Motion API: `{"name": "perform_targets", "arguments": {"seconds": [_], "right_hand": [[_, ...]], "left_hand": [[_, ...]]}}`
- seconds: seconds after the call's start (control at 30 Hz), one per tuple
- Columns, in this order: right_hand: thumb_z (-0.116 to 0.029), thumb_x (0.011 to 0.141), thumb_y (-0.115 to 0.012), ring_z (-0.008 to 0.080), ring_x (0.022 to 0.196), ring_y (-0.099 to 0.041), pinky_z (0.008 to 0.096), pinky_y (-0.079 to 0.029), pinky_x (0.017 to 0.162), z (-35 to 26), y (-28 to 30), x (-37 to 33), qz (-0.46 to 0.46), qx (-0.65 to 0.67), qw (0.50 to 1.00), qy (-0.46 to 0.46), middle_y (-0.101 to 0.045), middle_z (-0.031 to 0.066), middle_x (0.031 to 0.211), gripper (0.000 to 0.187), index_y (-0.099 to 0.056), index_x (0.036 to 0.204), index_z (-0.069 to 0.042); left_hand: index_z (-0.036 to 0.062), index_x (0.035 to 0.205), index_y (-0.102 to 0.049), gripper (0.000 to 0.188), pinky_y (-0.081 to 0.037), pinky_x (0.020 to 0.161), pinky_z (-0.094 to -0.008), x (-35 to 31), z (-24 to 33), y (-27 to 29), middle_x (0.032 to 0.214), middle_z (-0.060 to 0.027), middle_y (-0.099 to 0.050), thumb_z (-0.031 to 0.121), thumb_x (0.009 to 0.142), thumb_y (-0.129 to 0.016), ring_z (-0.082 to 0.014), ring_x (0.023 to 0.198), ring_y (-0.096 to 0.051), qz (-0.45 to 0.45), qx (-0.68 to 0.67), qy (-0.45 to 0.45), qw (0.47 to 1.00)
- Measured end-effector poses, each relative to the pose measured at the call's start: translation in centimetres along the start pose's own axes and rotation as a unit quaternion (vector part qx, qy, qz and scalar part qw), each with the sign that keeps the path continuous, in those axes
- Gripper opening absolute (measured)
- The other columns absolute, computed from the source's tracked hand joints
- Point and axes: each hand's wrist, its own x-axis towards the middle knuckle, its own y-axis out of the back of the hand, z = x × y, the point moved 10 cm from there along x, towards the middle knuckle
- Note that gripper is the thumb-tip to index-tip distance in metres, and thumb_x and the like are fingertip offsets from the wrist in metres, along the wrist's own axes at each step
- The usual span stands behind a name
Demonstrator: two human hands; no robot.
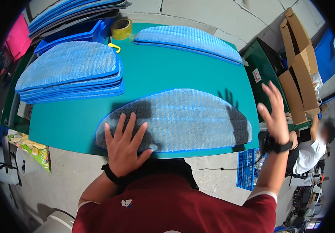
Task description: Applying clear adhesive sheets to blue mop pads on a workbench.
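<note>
Left fingers (129, 127) splay on the pad (190, 120), right fingers (277, 97) hang parted, empty, an unreadable label (257, 75) beyond.

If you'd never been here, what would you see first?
Probably the big fuzzy pad at the green table's front edge, with the left grip spread on it. Then the right grip, raised at the right, and the blue-edged stack at the table's left.
</note>
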Motion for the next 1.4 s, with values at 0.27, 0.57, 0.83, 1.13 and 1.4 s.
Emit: {"name": "perform_targets", "arguments": {"seconds": [0.27, 0.57, 0.83, 1.13, 1.4], "right_hand": [[-0.031, 0.083, -0.059, 0.0281, 0.117, -0.045, 0.0345, -0.037, 0.095, 10.6, -5.6, 17.5, 0.003, 0.208, 0.974, -0.091, -0.048, 0.0221, 0.123, 0.055, -0.043, 0.124, 0.002], [-0.035, 0.08, -0.057, 0.0317, 0.095, -0.056, 0.0392, -0.048, 0.075, 32.0, -19.9, 17.2, -0.005, 0.191, 0.902, -0.387, -0.052, 0.0148, 0.12, 0.048, -0.055, 0.116, -0.004], [-0.047, 0.08, -0.054, 0.0278, 0.097, -0.051, 0.0431, -0.041, 0.08, 34.6, -25.2, 16.4, 0.129, 0.449, 0.728, -0.501, -0.048, 0.0154, 0.124, 0.064, -0.046, 0.125, -0.001], [-0.016, 0.077, -0.061, 0.0336, 0.089, -0.056, 0.0403, -0.045, 0.079, 10.9, -13.0, 24.0, 0.256, -0.046, 0.964, 0.054, -0.062, 0.0135, 0.092, 0.02, -0.065, 0.092, -0.004], [0.006, 0.072, -0.064, 0.0122, 0.068, -0.056, 0.0238, -0.045, 0.059, -15.7, 3.6, 16.7, 0.362, 0.174, 0.863, 0.306, -0.06, 0.0053, 0.083, 0.019, -0.058, 0.086, -0.006]], "left_hand": [[0.0077, 0.114, -0.057, 0.053, -0.012, 0.101, -0.0561, 0.2, -0.3, 0.3, 0.13, -0.0181, -0.043, 0.046, 0.078, -0.051, -0.0365, 0.124, -0.034, 0.01, -0.008, 0.017, 1.0], [0.0091, 0.111, -0.058, 0.049, -0.013, 0.1, -0.0588, 0.4, -0.7, -0.1, 0.127, -0.019, -0.045, 0.045, 0.078, -0.051, -0.0385, 0.122, -0.036, -0.008, -0.019, 0.021, 1.0], [0.0114, 0.106, -0.062, 0.049, -0.012, 0.101, -0.0574, 0.2, -1.2, -0.2, 0.123, -0.0173, -0.049, 0.05, 0.081, -0.046, -0.0364, 0.119, -0.039, 0.002, -0.005, 0.024, 1.0], [0.0128, 0.108, -0.06, 0.046, -0.016, 0.098, -0.0585, 0.1, -1.0, 0.5, 0.124, -0.0156, -0.049, 0.047, 0.078, -0.052, -0.0355, 0.118, -0.041, 0.027, -0.033, 0.021, 0.999], [0.0139, 0.114, -0.056, 0.053, -0.025, 0.095, -0.0572, -0.7, -0.9, 2.0, 0.126, -0.0132, -0.047, 0.037, 0.067, -0.065, -0.0309, 0.119, -0.041, 0.087, -0.051, 0.02, 0.995]]}}
